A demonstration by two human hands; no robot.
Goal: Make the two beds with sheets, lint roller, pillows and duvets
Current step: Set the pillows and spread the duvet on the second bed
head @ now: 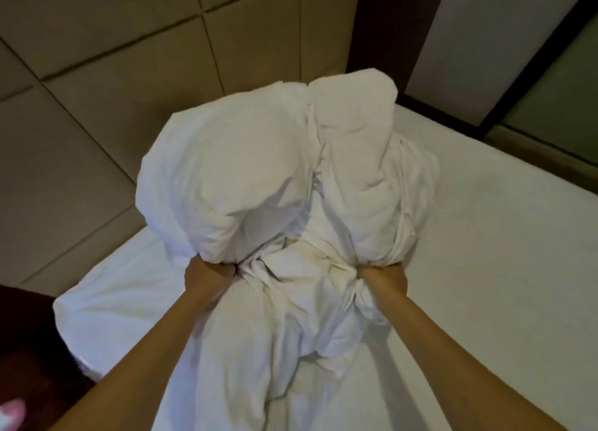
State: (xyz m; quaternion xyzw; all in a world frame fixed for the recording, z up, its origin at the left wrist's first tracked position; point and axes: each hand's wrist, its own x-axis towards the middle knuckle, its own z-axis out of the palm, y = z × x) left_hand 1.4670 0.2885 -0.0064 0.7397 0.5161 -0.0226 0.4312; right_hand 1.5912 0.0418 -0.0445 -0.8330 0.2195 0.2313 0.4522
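This looks like the duvet stage on one bed. The sheet (485, 236) is already on and fairly smooth, and the duvet (259, 171) is a crumpled mass gathered over it. The left hand (207, 277) and right hand (383, 280) each clench a fistful of the white cloth, fingers curled into the folds. The fists are apart, with a slack bunched band between them. Two puffy lobes of duvet bulge just beyond the knuckles; the rest falls under the wrists and trails back toward the person. Next, I judge, the hands need to find the corners or an edge and shake the bulk out flat without pulling the sheet loose.
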